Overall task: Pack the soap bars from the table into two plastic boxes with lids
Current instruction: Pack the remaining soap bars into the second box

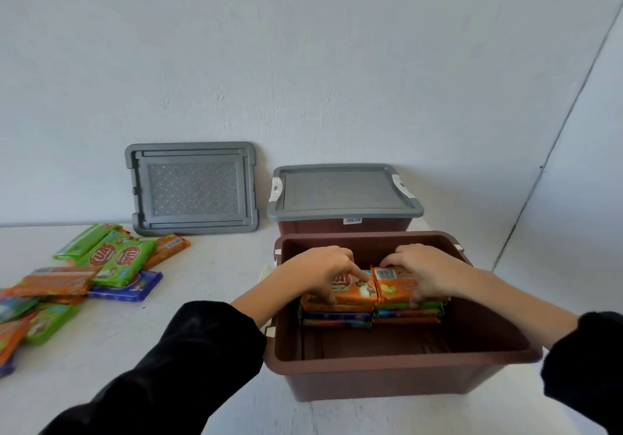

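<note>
Hands deep in the open brown plastic box (401, 364) — we reach over its rim.
Our left hand (323, 271) and right hand (419, 267) curl fingers down, gripping orange-wrapped soap bars (359, 288) atop two stacks inside; loose wrapped bars (111, 261) lie on the white table (209, 276).

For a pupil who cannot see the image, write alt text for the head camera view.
Both hands, left hand and right hand, press on two stacks of soap bars inside an open brown box. Behind it stands a closed box; a loose grey lid leans against the wall, above loose soap bars.
</note>
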Motion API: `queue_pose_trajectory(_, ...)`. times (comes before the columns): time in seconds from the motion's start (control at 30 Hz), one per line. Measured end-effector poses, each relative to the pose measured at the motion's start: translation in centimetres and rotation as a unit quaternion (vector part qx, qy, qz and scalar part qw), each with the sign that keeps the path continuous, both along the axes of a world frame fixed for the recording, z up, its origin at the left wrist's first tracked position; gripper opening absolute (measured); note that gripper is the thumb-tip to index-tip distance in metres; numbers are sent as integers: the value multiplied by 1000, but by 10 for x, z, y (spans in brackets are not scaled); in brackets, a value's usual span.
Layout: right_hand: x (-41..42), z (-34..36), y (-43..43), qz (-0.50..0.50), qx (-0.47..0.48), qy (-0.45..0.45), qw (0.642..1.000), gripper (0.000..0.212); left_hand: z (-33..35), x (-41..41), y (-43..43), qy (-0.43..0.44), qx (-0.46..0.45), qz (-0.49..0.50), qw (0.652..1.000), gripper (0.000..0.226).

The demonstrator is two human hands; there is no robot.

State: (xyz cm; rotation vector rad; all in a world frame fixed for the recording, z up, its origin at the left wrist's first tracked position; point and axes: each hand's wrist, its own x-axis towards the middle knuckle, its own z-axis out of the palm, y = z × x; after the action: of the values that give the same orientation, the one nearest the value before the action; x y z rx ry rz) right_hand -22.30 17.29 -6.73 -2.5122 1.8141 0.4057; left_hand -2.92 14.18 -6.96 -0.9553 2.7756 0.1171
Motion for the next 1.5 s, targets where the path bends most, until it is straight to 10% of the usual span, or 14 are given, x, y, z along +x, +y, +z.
queue_pose_trajectory(0.27, 9, 11, -4, 18, 15, -51, 998, 77, 4, 9, -4, 8, 19, 7, 1000, 73)
queue_pose_trajectory(0.5, 67, 79, -34, 63, -89, -211, 971, 37, 64, 73, -19, 304, 24, 75, 950, 31)
queue_pose_trajectory(0.67, 156, 88, -68, 146, -97, -261, 949, 35, 81, 172, -27, 359, -46, 205, 909, 26)
queue_pose_trajectory(1.0, 350, 31, -118, 271, 7, -223, 936, 52, 15, 373, -13, 261, -18, 537, 802, 58)
queue_pose_trajectory(1.3, 437, -31, -164, 395, 57, -17, 917, 88, -36, 417, -32, 223, 106, 517, 820, 73)
queue_pose_trajectory(1.5, 435, -45, -190, 382, 86, -55, 918, 81, -46, 426, -47, 120, 66, 484, 864, 64)
